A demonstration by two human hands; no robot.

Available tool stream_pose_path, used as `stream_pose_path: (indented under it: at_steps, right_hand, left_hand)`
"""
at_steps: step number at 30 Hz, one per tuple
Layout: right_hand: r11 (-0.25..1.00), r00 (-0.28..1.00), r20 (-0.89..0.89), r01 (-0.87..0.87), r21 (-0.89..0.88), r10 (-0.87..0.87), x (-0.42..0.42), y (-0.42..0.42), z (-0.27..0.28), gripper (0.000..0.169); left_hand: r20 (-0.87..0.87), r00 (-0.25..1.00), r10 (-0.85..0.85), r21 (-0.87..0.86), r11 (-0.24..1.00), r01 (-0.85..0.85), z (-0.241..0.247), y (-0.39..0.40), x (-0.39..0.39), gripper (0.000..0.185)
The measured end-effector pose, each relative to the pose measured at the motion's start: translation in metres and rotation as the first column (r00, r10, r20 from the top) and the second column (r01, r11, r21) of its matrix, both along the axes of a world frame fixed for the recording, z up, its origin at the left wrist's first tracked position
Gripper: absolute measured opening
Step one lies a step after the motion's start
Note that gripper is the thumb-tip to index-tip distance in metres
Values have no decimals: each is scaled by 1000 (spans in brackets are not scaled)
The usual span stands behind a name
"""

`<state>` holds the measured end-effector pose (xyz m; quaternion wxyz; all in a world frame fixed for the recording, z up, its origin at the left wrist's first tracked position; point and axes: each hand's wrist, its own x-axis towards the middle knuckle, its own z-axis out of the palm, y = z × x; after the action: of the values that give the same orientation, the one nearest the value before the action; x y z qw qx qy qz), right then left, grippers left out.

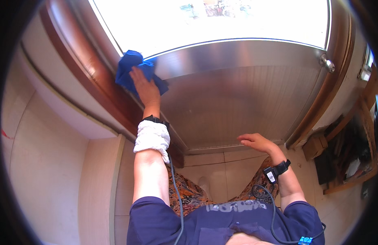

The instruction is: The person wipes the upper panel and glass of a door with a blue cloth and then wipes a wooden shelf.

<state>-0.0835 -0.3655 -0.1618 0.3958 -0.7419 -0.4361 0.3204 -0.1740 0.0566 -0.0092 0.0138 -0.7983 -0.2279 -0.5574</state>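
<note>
My left hand lies flat on a blue cloth, its fingers spread upward, pressing the cloth to the left side of a metal-faced door near the lower left corner of the glass pane. The cloth bunches above the fingers and sticks out to the right. A white cloth band and a black strap circle the left forearm. My right hand hovers in front of the lower door, empty, fingers loosely extended to the left. A black strap with a small device is on the right wrist.
A metal door knob is at the door's right edge. Brown frame posts flank the door. A pale panelled ledge stands at left. At right are a cardboard box and a wooden-framed item. Cables hang along both arms.
</note>
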Motion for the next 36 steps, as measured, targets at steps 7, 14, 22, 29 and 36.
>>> stream_pose_path:
  at_steps: [7, 14, 22, 29, 36]
  right_hand:
    - [956, 998, -27, 69, 287, -64, -8, 71, 52, 45]
    - [771, 946, -289, 290, 567, -144, -34, 134, 98, 49]
    - [920, 752, -652, 186, 344, 92, -94, 181, 122, 83]
    - [807, 787, -462, -77, 585, 410, -144, 267, 157, 71]
    - [786, 888, 456, -323, 526, 60, -151, 332, 171, 66]
  left_hand:
    - [680, 568, -463, -594, 106, 797, -15, -37, 11, 39]
    - [988, -118, -103, 27, -631, 775, -37, -95, -71, 50]
    - [991, 49, 127, 31, -562, 827, -21, -147, -168, 50]
    - [912, 398, 98, -382, -146, 913, 28, -135, -243, 50]
    - [253, 936, 245, -530, 844, -78, 45, -122, -337, 49]
